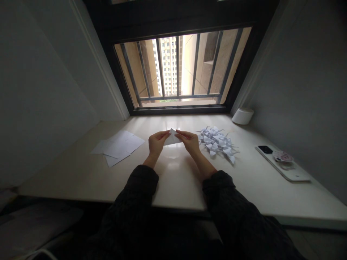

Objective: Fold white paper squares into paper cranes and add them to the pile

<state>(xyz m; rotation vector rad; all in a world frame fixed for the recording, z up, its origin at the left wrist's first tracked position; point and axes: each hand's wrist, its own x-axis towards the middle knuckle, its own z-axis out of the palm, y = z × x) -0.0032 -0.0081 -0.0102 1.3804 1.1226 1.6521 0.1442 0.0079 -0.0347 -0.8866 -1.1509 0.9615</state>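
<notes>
Paper between both hands, open ledge toward the front edge.

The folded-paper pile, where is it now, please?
In the head view, the folded-paper pile lies on the ledge, right of centre, between the right hand and the phone.

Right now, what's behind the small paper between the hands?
Past the small paper, held by the left hand and right hand, the pale sill runs back to the dark window frame. The patch directly behind paper and hands is covered; can't tell.
</notes>
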